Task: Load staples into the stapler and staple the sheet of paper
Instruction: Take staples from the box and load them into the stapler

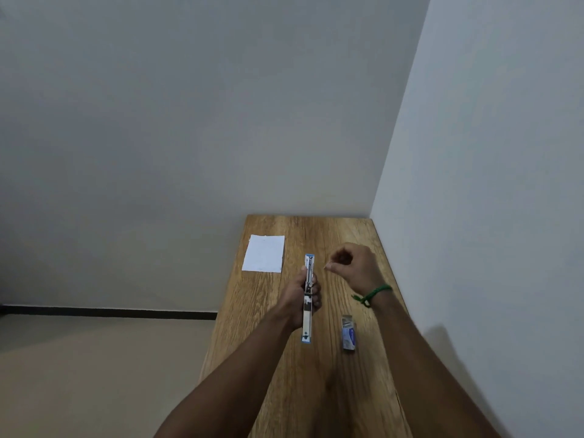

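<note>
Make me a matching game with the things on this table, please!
Things:
1. paper
2. stapler
3. staple box
4. wristband

Places:
A. green, round the right wrist
B. gripped in the left hand
C. lying flat near the far left corner of the table
D. lying on the table beside the right forearm

Pairs: 1-C, 2-B, 3-D, 4-A

Paper point(264, 253) left of stapler point(307, 303) (box point(349, 335) right, nearer).
</note>
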